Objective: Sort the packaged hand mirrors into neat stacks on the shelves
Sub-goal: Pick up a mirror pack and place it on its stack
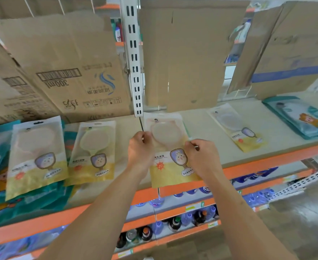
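Counted four yellow mirror packs [36, 156] [92, 152] [170, 166] [237, 126], plus two piles of teal packs [32, 203] [295, 117], one at each end. Two hands [139, 147] [201, 152] were in there too.

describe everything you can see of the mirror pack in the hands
The mirror pack is a plastic pouch, frosted clear on top, yellow below, with a hang hole near the top. A pale round mirror shows through. The front has a cartoon rabbit in a blue mirror frame, an orange sun badge and text. It lies face up on the shelf, lower end over the orange edge. The left hand pinches its left side, the right hand its right side.
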Tool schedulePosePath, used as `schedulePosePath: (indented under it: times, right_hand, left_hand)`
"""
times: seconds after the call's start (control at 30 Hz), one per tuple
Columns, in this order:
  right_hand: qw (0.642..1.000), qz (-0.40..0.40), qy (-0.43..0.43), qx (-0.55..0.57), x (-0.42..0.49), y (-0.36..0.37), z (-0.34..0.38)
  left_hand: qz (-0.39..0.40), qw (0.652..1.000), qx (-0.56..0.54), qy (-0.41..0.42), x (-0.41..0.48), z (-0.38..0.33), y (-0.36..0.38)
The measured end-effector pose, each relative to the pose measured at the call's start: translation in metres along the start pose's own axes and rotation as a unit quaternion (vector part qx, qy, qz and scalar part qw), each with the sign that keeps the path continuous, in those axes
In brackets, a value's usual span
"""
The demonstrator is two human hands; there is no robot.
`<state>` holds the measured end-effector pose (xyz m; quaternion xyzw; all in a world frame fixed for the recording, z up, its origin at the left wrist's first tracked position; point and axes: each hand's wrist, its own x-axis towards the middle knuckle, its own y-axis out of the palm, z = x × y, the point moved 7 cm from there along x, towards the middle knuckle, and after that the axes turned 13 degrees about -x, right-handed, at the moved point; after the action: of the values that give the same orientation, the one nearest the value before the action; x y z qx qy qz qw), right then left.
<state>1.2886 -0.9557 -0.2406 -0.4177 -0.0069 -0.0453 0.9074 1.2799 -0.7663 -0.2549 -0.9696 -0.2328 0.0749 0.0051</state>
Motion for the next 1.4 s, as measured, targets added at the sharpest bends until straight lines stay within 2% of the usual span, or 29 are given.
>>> schedulePosePath:
  times: [0.23, 0.57, 0.8, 1.07, 1.4]
  right_hand:
    - [1.0, -0.015, 0.003, -0.015, 0.027, -0.007, -0.008]
    - [1.0, -0.015, -0.004, 0.023, 0.066, -0.019, -0.037]
    - [0.997, 0.013, -0.049, 0.062, 0.097, -0.043, -0.057]
    - [0.994, 0.029, -0.075, 0.078, 0.125, -0.083, -0.096]
    - [0.994, 0.031, -0.059, 0.089, 0.131, -0.107, -0.105]
  left_hand:
    - [0.023, 1.0, 0.018, -0.001, 0.029, 0.0, 0.026]
    - [0.009, 1.0, 0.026, 0.006, 0.046, -0.002, 0.067]
    - [-0.017, 0.998, 0.062, 0.002, 0.032, -0.019, 0.104]
    - [-0.017, 0.996, 0.084, 0.037, 0.007, -0.037, 0.16]
    - [-0.034, 0.998, 0.04, 0.032, -0.004, -0.047, 0.184]
